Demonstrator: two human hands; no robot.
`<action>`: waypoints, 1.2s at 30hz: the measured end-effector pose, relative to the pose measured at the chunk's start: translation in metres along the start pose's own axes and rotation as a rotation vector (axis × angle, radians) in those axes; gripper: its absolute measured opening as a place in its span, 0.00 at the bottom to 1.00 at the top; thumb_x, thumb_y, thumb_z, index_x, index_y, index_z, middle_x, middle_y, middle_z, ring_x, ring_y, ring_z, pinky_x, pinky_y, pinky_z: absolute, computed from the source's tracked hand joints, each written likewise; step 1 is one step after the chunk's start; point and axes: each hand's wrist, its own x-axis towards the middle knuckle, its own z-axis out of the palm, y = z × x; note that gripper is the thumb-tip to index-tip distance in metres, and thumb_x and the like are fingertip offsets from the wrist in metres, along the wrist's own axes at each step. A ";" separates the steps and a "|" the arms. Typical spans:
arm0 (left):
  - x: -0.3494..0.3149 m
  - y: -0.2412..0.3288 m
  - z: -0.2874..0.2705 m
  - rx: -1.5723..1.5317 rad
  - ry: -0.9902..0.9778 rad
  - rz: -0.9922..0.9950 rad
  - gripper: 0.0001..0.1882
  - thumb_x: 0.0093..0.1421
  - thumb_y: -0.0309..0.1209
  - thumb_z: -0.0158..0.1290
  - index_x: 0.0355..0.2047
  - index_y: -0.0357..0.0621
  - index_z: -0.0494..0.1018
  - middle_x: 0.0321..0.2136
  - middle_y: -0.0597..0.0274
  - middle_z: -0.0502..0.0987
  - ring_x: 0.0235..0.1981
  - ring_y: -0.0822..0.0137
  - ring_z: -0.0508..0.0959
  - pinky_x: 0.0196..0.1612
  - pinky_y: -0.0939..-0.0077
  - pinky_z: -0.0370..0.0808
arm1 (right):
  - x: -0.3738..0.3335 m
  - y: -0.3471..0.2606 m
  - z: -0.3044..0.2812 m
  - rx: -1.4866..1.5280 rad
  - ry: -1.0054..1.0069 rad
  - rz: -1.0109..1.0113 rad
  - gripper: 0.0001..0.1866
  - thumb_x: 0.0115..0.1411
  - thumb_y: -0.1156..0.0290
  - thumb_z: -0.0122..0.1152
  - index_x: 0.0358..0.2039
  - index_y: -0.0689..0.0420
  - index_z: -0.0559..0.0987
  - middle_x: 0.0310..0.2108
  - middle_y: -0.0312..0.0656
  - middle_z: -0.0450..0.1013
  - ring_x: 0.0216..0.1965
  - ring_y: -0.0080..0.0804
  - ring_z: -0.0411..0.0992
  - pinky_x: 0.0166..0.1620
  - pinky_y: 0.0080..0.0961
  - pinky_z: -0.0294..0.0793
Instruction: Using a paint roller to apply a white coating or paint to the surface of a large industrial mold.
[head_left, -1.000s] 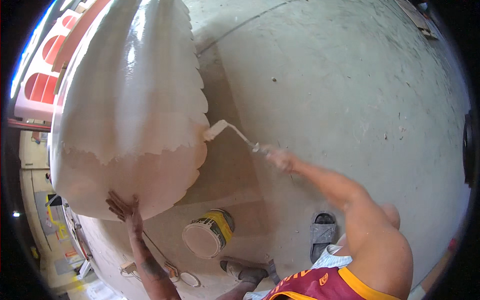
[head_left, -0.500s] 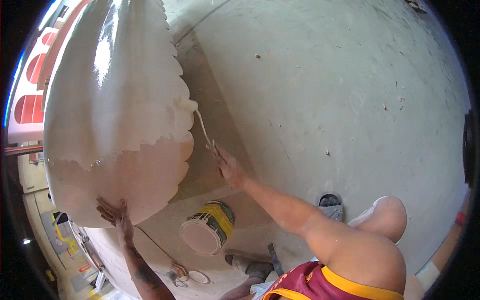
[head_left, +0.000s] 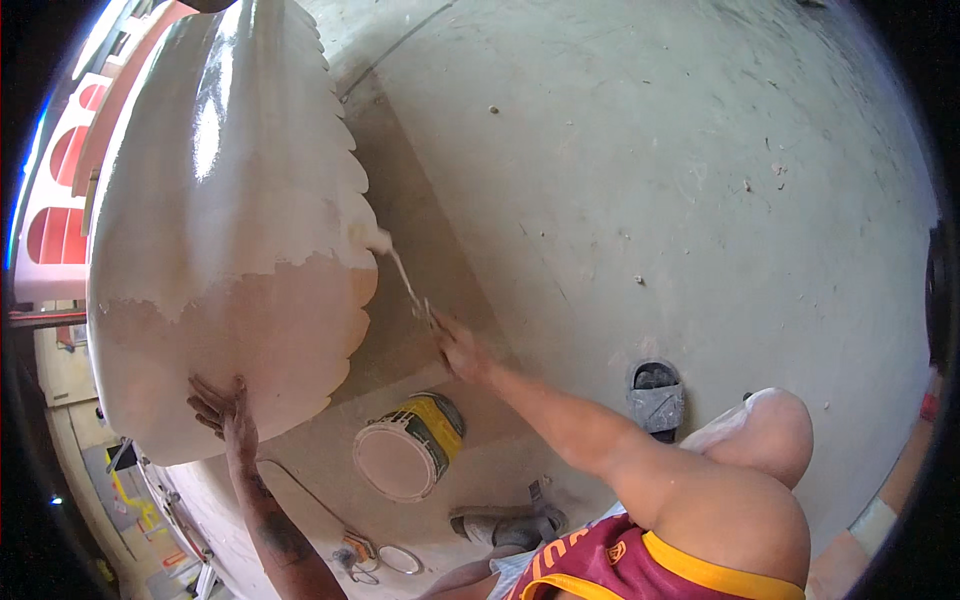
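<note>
A long, pale curved shell (head_left: 230, 235) with a scalloped right edge fills the left side. Its far part is glossy and wet, while the near part is a matt pinkish colour with a ragged line between. My left hand (head_left: 222, 408) lies on the near matt part, fingers spread. In my right hand (head_left: 455, 345) is the handle of a paint roller (head_left: 400, 270). The pale roller head (head_left: 375, 240) touches the scalloped edge near the wet line. Below and between my arms stands a bucket (head_left: 397, 458) with a yellow and dark label, filled with pale liquid.
A grey slipper (head_left: 655, 398) is on the floor (head_left: 700, 240) by my right knee, and another (head_left: 500, 528) lies nearer. A cable runs to a small tool (head_left: 358, 550) beside a white ring (head_left: 400, 559). White and red moulded pieces (head_left: 55, 235) stand at far left.
The roller and my right hand have moved slightly down along the scalloped edge. My left hand stays on the shell, a little higher in the picture; the whole view has shifted slightly.
</note>
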 end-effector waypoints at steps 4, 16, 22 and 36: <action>-0.004 -0.006 -0.006 -0.034 -0.003 0.000 0.54 0.70 0.66 0.40 0.78 0.46 0.29 0.79 0.50 0.26 0.78 0.38 0.27 0.75 0.39 0.28 | -0.064 0.032 0.020 -0.138 -0.035 -0.074 0.30 0.76 0.60 0.46 0.76 0.50 0.60 0.32 0.42 0.73 0.32 0.29 0.72 0.37 0.30 0.75; 0.007 -0.010 0.000 -0.121 -0.061 -0.030 0.55 0.69 0.68 0.41 0.78 0.47 0.29 0.78 0.48 0.25 0.77 0.37 0.26 0.75 0.39 0.28 | 0.011 -0.063 0.026 -0.138 -0.012 -0.324 0.29 0.77 0.57 0.43 0.75 0.52 0.59 0.51 0.48 0.71 0.50 0.39 0.70 0.51 0.34 0.70; 0.002 -0.012 0.004 -0.177 -0.093 -0.015 0.56 0.68 0.69 0.42 0.78 0.48 0.29 0.78 0.47 0.24 0.77 0.37 0.26 0.75 0.38 0.29 | -0.064 0.031 0.040 -0.444 0.042 -0.432 0.32 0.77 0.62 0.42 0.78 0.47 0.52 0.52 0.53 0.76 0.51 0.43 0.76 0.61 0.40 0.71; 0.012 -0.026 0.012 -0.225 -0.228 -0.048 0.58 0.66 0.72 0.42 0.78 0.49 0.29 0.78 0.44 0.22 0.77 0.36 0.26 0.74 0.38 0.29 | -0.051 -0.010 0.029 -0.301 0.034 -0.465 0.30 0.77 0.63 0.43 0.75 0.58 0.56 0.64 0.57 0.68 0.65 0.51 0.68 0.67 0.39 0.64</action>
